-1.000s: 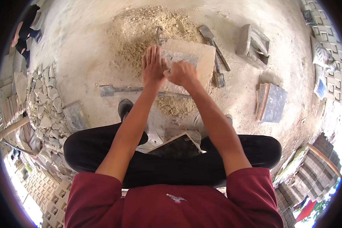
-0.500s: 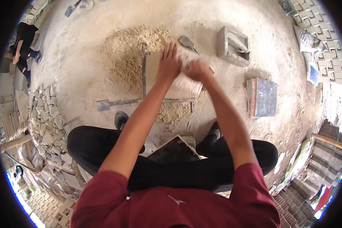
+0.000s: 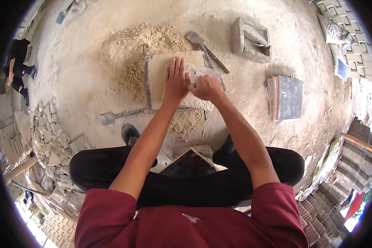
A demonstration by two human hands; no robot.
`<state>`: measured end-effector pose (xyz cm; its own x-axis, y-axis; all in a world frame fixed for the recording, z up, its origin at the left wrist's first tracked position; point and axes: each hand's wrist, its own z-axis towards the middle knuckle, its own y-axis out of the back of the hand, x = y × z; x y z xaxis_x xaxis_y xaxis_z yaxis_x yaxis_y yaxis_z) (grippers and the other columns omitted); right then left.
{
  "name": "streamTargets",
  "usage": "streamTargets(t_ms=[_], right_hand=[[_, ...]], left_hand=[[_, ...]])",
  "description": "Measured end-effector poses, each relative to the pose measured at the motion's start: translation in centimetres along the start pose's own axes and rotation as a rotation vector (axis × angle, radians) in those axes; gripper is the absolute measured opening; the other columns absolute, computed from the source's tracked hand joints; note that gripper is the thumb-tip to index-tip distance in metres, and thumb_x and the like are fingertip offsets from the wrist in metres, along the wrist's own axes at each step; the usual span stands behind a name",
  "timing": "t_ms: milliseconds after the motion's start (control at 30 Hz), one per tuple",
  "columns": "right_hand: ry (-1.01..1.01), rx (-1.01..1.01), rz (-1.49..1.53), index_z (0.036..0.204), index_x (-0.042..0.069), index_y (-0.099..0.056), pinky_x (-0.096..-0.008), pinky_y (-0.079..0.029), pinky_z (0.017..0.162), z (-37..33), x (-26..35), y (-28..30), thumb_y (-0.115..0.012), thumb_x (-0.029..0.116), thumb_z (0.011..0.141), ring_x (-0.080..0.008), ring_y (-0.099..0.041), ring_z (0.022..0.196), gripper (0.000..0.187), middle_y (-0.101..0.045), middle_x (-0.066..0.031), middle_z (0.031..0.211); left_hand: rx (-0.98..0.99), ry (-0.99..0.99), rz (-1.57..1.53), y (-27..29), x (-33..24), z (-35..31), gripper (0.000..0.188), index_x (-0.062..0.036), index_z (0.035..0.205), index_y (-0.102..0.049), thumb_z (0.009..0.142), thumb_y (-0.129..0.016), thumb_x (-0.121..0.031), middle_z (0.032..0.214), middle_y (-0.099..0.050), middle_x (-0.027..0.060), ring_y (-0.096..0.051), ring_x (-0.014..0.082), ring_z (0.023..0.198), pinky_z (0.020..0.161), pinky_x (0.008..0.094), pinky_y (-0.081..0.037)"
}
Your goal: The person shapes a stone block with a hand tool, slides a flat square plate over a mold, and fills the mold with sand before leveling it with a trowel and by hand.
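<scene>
My left hand (image 3: 175,82) lies flat, fingers stretched out, on a pale smooth slab (image 3: 156,70) on the ground ahead of me. Close beside it, my right hand (image 3: 207,89) is closed in a fist over a rougher, mottled grey-white piece (image 3: 199,73) covering the slab's right part. A small dark bit shows at the right fingers, but what they grip is hidden. Along the slab's left side runs a dark metal bar (image 3: 147,91). Nearer me lies another metal bar (image 3: 128,114) with a broad flat end.
Beige crumbly powder (image 3: 126,58) is heaped behind and left. A flat-bladed tool (image 3: 195,38) lies beyond the slab. To the right are a grey box-shaped block (image 3: 237,37) and stacked boards (image 3: 290,101). Broken shards (image 3: 49,132) pile at left, where another person (image 3: 18,62) sits.
Both hands have come slightly nearer to me, with the left also shifting left. The mottled piece, blurred before, now shows sharply. The whole view has shifted a little.
</scene>
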<state>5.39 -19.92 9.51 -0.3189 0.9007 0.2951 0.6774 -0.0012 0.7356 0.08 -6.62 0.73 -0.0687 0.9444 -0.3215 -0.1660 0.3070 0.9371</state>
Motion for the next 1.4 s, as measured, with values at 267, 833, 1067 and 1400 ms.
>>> streamTargets(t_ms=[267, 833, 1067, 1400], right_hand=[[0.152, -0.094, 0.025, 0.084, -0.002, -0.072, -0.0491, -0.055, 0.081, -6.2, 2.8, -11.0, -0.054, 0.045, 0.085, -0.0416, -0.069, 0.084, 0.051, -0.069, -0.0263, 0.086], [0.117, -0.012, -0.034, 0.101, -0.001, -0.069, -0.0487, -0.052, 0.086, 7.5, 7.2, 4.8, -0.06, 0.041, 0.081, -0.0387, -0.066, 0.1, 0.047, -0.068, -0.0228, 0.107], [0.241, 0.02, -0.097, 0.098, -0.001, -0.07, -0.0492, -0.053, 0.086, 3.7, 8.4, 0.7, -0.061, 0.041, 0.08, -0.0392, -0.067, 0.097, 0.046, -0.069, -0.025, 0.1], [0.335, 0.146, -0.058, 0.086, 0.001, -0.073, -0.0481, -0.053, 0.085, -4.3, 8.9, -7.2, -0.061, 0.046, 0.082, -0.0396, -0.068, 0.091, 0.047, -0.07, -0.0239, 0.093]], left_hand=[[0.044, 0.081, -0.028, 2.2, 0.8, -12.2, 0.06, -0.003, 0.151, -0.028, 0.099, -0.04, -0.031, 0.157, -0.029, 0.016, -0.024, 0.0317, 0.147, 0.12, 0.05, -0.017], [-0.067, 0.179, 0.012, 2.4, 7.7, 5.3, 0.059, -0.0048, 0.153, -0.023, 0.101, -0.033, -0.031, 0.159, -0.025, 0.0125, -0.016, 0.0253, 0.15, 0.123, 0.0444, -0.012], [-0.11, 0.256, -0.037, 2.6, 7.3, -2.8, 0.061, -0.0035, 0.152, -0.023, 0.099, -0.038, -0.029, 0.159, -0.025, 0.0145, -0.022, 0.0298, 0.148, 0.121, 0.047, -0.017], [-0.082, 0.305, 0.048, 2.9, 5.4, -14.6, 0.063, -0.0024, 0.151, -0.026, 0.099, -0.04, -0.033, 0.158, -0.027, 0.0153, -0.024, 0.0303, 0.147, 0.12, 0.0482, -0.019]])
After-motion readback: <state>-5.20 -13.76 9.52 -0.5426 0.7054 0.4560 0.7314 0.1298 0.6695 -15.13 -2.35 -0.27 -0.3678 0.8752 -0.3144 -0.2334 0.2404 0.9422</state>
